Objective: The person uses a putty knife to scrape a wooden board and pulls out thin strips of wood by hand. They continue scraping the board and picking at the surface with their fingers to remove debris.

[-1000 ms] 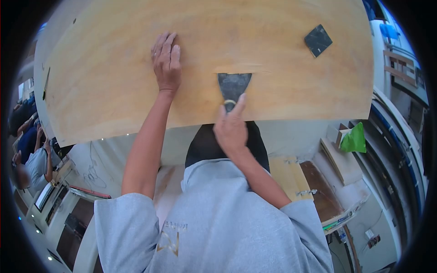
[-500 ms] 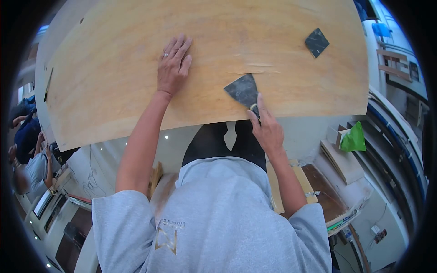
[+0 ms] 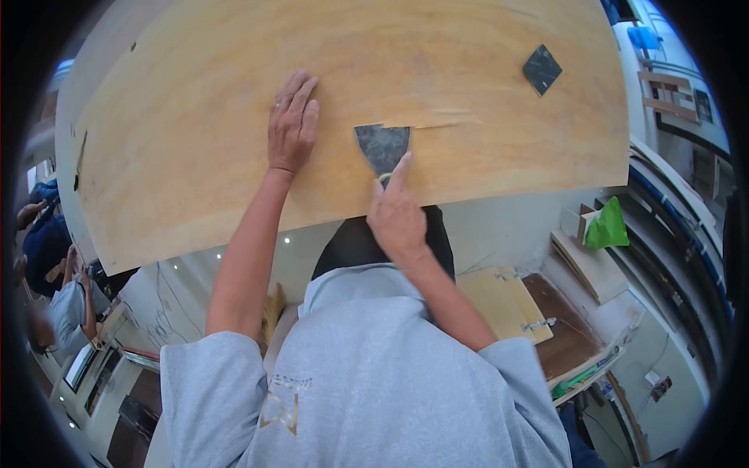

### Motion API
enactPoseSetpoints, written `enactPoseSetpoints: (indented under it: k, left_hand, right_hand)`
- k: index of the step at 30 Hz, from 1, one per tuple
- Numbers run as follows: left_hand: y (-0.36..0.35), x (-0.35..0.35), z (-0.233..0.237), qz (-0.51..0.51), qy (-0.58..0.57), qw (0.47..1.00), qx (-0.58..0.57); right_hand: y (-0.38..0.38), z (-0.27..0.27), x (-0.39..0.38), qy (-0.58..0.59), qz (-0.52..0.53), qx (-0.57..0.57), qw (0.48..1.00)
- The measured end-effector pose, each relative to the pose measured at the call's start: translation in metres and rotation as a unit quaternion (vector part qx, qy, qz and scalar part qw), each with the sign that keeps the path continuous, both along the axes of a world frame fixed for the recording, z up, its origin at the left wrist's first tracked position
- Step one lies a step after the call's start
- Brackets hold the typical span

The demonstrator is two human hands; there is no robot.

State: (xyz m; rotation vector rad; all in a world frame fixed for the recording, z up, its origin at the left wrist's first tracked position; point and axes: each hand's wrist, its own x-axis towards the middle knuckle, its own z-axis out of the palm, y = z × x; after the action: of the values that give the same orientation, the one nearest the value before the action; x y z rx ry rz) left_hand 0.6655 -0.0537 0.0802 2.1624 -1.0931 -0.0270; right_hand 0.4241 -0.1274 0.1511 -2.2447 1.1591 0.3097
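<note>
A broad sheet of plywood [image 3: 203,179] lies in front of me. My left hand [image 3: 292,129] rests flat on it, fingers stretched out, with a ring on one finger. In my right hand [image 3: 399,214] is a putty knife [image 3: 382,144], held by its handle near the sheet's front edge, index finger along the blade. The blade's far edge meets a raised split in the veneer [image 3: 437,125], and part of that edge is covered by the veneer. To the far right on the sheet lies a dark diamond-shaped plate [image 3: 541,70].
A thin dark tool, perhaps a cutter [image 3: 80,160], lies at the sheet's left edge. Right of my body are a hinged wooden panel [image 3: 499,300], stacked boards [image 3: 589,265] and a green bag [image 3: 607,225]. Other people [image 3: 66,312] are at the far left.
My right hand has moved left with the putty knife, and the blade has turned to point more straight ahead, its edge now at the split. My left hand stays almost in place.
</note>
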Motion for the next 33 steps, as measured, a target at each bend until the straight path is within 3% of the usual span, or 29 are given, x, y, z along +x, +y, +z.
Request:
enactPoseSetpoints:
  k: [5,8,11,13,16,20,23,24,26,29,31,33]
  left_hand:
    - [0.002,-0.002,0.002,0.008,-0.005,0.999,-0.031]
    - [0.001,-0.018,0.004,0.026,-0.008,0.998,-0.06]
    - [0.011,-0.069,0.014,0.042,-0.017,0.999,-0.026]
    - [0.01,-0.112,0.046,0.123,0.19,0.969,0.102]
    - [0.003,-0.139,0.068,0.139,0.326,0.925,0.135]
    - [0.001,-0.128,0.053,0.123,0.373,0.905,0.161]
    - [0.003,-0.122,0.044,0.117,0.385,0.904,0.143]
    - [0.002,-0.122,0.046,0.124,0.397,0.899,0.136]
    - [0.002,-0.122,0.046,0.131,0.42,0.889,0.13]
    - [0.007,-0.117,0.04,0.127,0.467,0.868,0.111]
    - [0.012,-0.113,0.037,0.114,0.517,0.846,0.069]
    - [0.023,-0.105,0.043,0.16,0.473,0.865,0.055]
  right_hand:
    - [0.009,0.005,0.006,-0.056,-0.036,0.079,0.995]
    - [0.006,0.015,0.01,-0.018,-0.057,0.12,0.991]
    - [0.014,0.008,-0.012,-0.123,-0.027,0.066,0.99]
    - [0.023,0.006,-0.025,-0.15,-0.033,0.101,0.983]
    - [0.023,0.009,-0.03,-0.159,0.014,0.128,0.979]
    - [0.025,0.012,-0.026,-0.099,0.115,0.132,0.98]
    - [0.012,0.015,-0.019,-0.041,0.204,0.08,0.975]
    - [0.008,0.017,-0.019,-0.074,0.229,0.027,0.97]
    - [-0.002,0.02,-0.022,-0.141,0.277,-0.076,0.947]
    - [-0.035,-0.012,-0.022,-0.339,0.418,-0.141,0.831]
    - [-0.054,-0.023,-0.017,-0.384,0.493,-0.139,0.768]
    - [-0.066,-0.036,-0.008,-0.414,0.552,-0.109,0.716]
